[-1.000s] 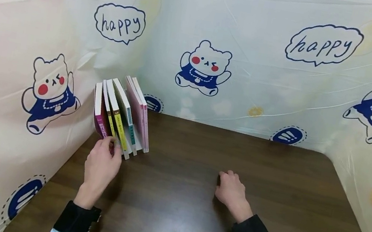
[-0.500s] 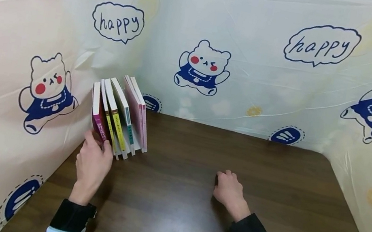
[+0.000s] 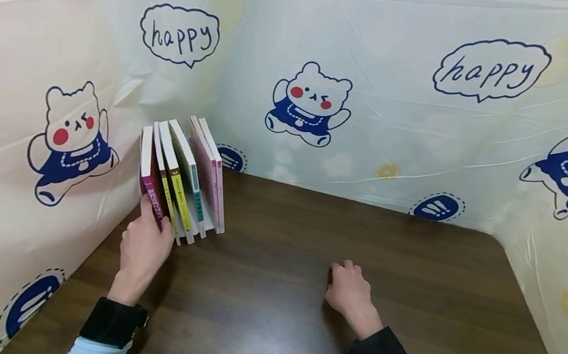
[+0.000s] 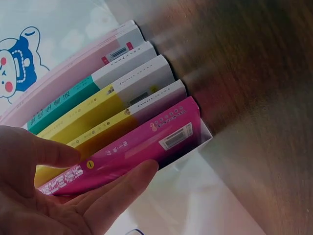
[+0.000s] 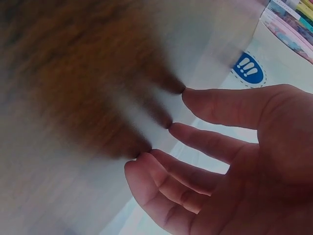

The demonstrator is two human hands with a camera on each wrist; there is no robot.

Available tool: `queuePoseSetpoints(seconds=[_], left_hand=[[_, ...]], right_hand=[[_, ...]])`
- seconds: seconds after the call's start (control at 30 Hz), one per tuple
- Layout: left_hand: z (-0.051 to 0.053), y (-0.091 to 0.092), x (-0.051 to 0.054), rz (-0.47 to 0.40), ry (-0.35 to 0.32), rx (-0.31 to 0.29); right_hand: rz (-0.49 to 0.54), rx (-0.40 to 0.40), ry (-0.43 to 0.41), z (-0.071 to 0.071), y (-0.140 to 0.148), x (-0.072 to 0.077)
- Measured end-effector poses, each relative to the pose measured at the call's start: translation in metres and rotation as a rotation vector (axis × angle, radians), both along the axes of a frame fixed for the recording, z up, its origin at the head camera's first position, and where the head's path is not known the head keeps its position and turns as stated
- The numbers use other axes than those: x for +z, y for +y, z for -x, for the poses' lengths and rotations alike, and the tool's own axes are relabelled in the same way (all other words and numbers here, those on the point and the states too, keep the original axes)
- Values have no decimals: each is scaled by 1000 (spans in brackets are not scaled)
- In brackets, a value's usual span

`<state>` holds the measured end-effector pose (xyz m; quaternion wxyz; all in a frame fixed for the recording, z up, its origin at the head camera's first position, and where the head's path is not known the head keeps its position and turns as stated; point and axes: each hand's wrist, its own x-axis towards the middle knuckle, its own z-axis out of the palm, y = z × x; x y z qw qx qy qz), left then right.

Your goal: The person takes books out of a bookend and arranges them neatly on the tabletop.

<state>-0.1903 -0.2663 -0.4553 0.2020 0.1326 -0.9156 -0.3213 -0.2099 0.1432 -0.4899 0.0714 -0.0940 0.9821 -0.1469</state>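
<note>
Printed sheet (image 3: 310, 18): borders back and side edges.
Tabletop (image 3: 261, 311): wide stretch between hands.
Book row (image 3: 186, 167): left corner, leaning.
Magenta book (image 4: 139, 142): row's left end.
Left hand (image 3: 145, 245): shifted from yellow spines (image 4: 85, 112), straddles magenta book; pinch cannot be told.
Right hand (image 3: 350, 288): unmoved, fingers loosely bent, gripping nothing.

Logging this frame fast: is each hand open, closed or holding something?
Left hand: thumb and fingers straddle the magenta book; whether it grips cannot be told.
Right hand: open, holding nothing, touching the tabletop.
</note>
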Motion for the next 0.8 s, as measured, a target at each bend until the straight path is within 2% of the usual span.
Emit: queuePoseSetpoints(seconds=[0.1, 0.27, 0.37, 0.6, 0.8], left_hand=[[3, -1, -1, -7, -1, 6], [10, -1, -3, -30, 87, 9], [14, -2, -3, -34, 101, 12], [17, -8, 4, -49, -18, -14], [19, -10, 4, -64, -58, -19]], right_hand=[[-3, 4, -3, 0, 0, -1], [-13, 6, -8, 1, 0, -1], [-18, 7, -8, 2, -1, 0], [-31, 6, -28, 1, -1, 3], [-28, 11, -29, 1, -1, 3]])
